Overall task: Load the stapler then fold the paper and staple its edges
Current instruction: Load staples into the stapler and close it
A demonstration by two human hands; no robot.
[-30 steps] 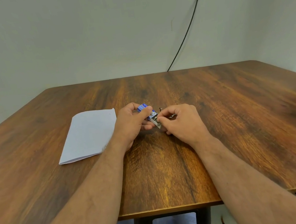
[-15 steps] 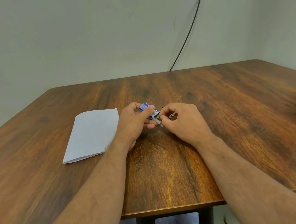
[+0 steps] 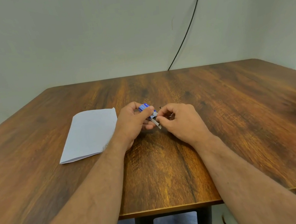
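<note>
The left hand [image 3: 132, 121] grips a small blue stapler [image 3: 148, 111], thumb laid across its top and fingers curled beneath, holding it just above the wooden table [image 3: 220, 110]. A grey metal part of the stapler [image 3: 157, 123] juts out from under that thumb, slanting down toward the person. Directly beside this grip, on its right, the right hand [image 3: 180, 121] meets the stapler: its thumb and forefinger are pinched together at the open metal end, the remaining fingers curled into the palm. Whether a strip of staples sits between those fingertips is too small to tell. Just past the right hand's knuckles, on the far side from the person, small metallic bits [image 3: 170, 115] lie on the table, partly hidden by the fingers. To the left of the left hand, close against the wrist, a white sheet of paper [image 3: 91, 133] lies flat on the table, already folded, its folded edge nearest the person. Behind everything, a black cable [image 3: 190, 23] runs down the pale wall to the table's far edge.
</note>
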